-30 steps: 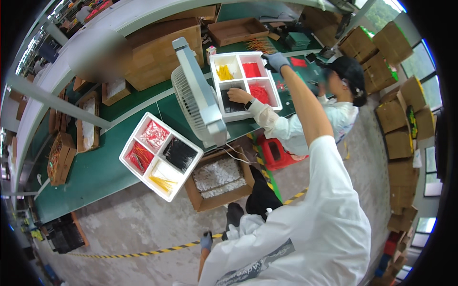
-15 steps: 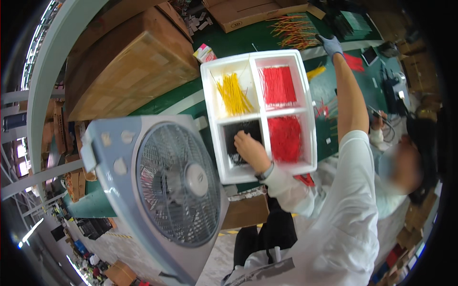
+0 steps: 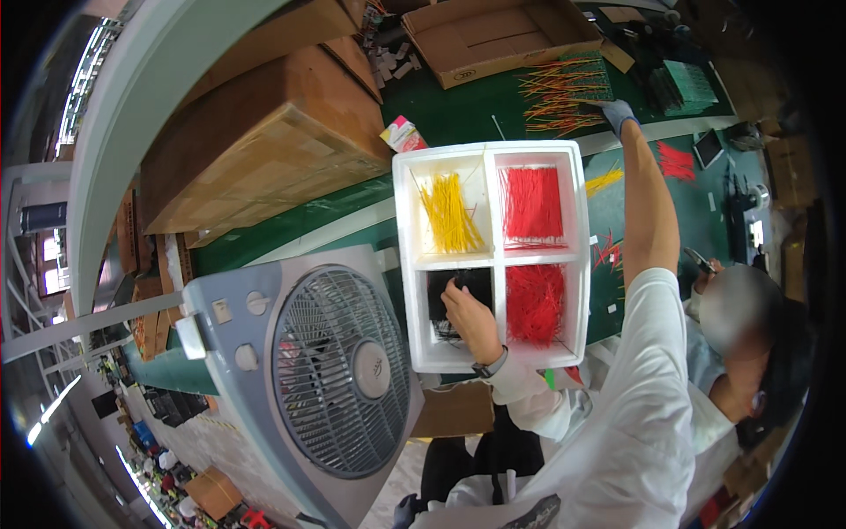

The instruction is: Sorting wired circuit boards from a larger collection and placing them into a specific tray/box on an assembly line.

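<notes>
My right hand (image 3: 619, 116), in a grey-blue glove, stretches to the far side of the bench. Its fingers seem closed on the ends of orange and yellow wires (image 3: 557, 90). Only a grey patch of what looks like my gloved left hand (image 3: 405, 511) shows at the lower edge, fingers hidden. A white foam box (image 3: 491, 201) holds yellow wires (image 3: 451, 216), two lots of red wires (image 3: 534, 204) and black wires (image 3: 482, 285). Among the black ones is a bare hand (image 3: 471, 319) with a watch. Its long pale sleeve emerges beyond my right side, apparently another person's.
A large fan (image 3: 344, 370) stands left of the box, near a big carton (image 3: 273, 150). An open carton (image 3: 498, 40) lies at the back. At right sits a co-worker, one hand (image 3: 708, 275) holding a tool. Loose yellow and red wires lie on the green bench (image 3: 652, 207).
The whole view has shifted, so the scene sits lower. My right hand's fingers have drawn together at the wire ends. The watch-wearing hand has risen slightly within the black-wire compartment.
</notes>
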A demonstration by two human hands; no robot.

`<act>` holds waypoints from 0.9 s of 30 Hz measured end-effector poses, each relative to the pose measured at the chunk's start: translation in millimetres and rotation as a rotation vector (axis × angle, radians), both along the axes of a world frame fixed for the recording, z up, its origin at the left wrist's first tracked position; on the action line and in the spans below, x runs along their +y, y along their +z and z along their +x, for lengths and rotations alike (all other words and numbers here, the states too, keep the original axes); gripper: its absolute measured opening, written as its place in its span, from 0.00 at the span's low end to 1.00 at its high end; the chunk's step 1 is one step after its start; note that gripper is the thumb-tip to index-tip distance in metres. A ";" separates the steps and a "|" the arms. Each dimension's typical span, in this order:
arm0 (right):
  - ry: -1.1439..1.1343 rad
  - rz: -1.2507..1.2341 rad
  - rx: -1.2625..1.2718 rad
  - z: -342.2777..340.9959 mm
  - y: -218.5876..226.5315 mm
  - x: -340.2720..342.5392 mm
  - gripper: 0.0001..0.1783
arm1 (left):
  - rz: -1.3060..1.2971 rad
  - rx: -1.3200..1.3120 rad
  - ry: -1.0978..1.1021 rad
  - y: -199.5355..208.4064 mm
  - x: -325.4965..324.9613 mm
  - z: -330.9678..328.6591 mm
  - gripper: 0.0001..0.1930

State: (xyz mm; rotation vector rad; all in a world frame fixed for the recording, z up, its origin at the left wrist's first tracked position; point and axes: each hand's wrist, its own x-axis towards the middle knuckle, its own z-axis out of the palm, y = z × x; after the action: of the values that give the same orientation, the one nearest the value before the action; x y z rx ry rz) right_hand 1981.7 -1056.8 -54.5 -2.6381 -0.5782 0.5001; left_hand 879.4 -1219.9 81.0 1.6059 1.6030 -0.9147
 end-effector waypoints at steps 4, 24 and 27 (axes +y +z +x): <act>0.263 0.055 0.045 -85.6 12.5 20.9 0.19 | 0.029 0.045 0.055 23.8 0.5 -34.0 0.18; 0.382 1.350 1.420 -710.8 398.6 -208.7 0.24 | 0.071 -0.496 0.525 -66.8 -192.2 -308.4 0.16; 0.343 1.068 0.936 -859.6 362.2 -209.6 0.23 | 0.199 -0.584 1.241 -74.7 -238.2 -383.9 0.18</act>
State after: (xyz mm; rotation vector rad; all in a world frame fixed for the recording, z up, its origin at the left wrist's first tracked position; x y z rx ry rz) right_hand 1122.1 -1266.3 307.7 -1.1223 -0.6870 1.0511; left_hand 495.5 -1458.2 6.3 0.5820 1.7996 0.3447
